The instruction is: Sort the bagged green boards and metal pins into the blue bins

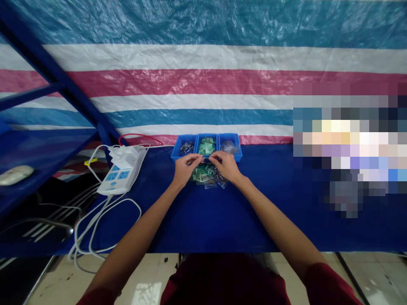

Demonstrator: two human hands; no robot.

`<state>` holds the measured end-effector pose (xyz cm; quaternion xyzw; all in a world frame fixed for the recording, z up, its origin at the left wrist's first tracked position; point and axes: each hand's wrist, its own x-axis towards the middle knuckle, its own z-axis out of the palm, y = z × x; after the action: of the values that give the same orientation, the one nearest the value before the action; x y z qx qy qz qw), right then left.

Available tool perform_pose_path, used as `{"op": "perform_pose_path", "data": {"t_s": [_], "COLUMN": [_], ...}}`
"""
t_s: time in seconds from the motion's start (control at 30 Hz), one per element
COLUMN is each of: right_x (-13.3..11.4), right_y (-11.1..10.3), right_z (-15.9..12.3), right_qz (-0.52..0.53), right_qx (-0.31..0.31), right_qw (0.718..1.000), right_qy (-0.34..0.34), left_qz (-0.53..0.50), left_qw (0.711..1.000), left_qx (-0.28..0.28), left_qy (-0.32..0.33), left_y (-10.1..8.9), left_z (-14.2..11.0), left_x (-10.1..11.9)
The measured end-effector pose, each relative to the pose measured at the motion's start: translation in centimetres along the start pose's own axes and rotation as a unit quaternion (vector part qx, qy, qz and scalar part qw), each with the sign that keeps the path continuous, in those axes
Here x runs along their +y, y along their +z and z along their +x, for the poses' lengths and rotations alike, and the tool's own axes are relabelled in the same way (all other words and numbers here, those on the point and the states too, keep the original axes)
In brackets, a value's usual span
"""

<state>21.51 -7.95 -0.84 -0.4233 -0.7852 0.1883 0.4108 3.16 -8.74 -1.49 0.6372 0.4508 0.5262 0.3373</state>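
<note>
My left hand and my right hand meet fingertip to fingertip just in front of three blue bins. Both are closed in a pinch, and whatever small thing lies between the fingertips is too tiny to make out. Dark and silvery metal pieces fill the left bin. In the middle bin are green packets, and clear plastic bags lie in the right one. Below my hands, a pile of green pieces lies on the table beside small clear bags with metal parts.
A white power strip with plugs and looped white cables occupies the table's left side. Farther left, a white computer mouse rests on a blue surface. A striped tarp hangs behind. The right side is pixelated.
</note>
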Motion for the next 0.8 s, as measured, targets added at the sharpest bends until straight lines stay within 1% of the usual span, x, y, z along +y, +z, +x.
{"op": "perform_pose_path", "data": {"t_s": [0.1,0.23,0.3,0.37,0.43,0.53,0.7,0.8], "right_x": [0.0,0.2,0.3,0.4,0.4,0.2,-0.2,-0.2], "right_y": [-0.1,-0.3,-0.3,-0.3,-0.1,0.1,0.3,0.2], "right_z": [0.0,-0.2,-0.5,-0.8,-1.2,-1.7,-2.4,-2.8], "right_qz": [-0.008,-0.017,-0.016,-0.014,-0.013,-0.014,-0.028,-0.035], "right_qx": [0.011,0.022,0.031,0.036,0.034,0.018,0.005,0.007], "right_qw": [1.0,0.999,0.999,0.998,0.998,0.999,1.0,0.999], "right_qy": [-0.002,0.018,0.03,0.04,0.042,0.024,0.004,0.01], "left_qz": [0.065,0.162,0.178,0.187,0.191,0.178,0.171,0.19], "left_qw": [0.996,0.97,0.959,0.958,0.963,0.972,0.975,0.971], "left_qx": [-0.049,-0.174,-0.213,-0.213,-0.181,-0.14,-0.13,-0.121], "left_qy": [0.023,0.05,0.048,0.05,0.056,0.061,0.064,0.085], "left_y": [-0.2,-0.4,-0.3,0.0,0.3,0.5,0.5,0.5], "left_z": [0.6,1.8,2.0,1.9,1.6,0.8,-0.3,-0.6], "left_x": [0.3,1.0,1.4,1.6,1.5,1.1,0.8,1.0]}}
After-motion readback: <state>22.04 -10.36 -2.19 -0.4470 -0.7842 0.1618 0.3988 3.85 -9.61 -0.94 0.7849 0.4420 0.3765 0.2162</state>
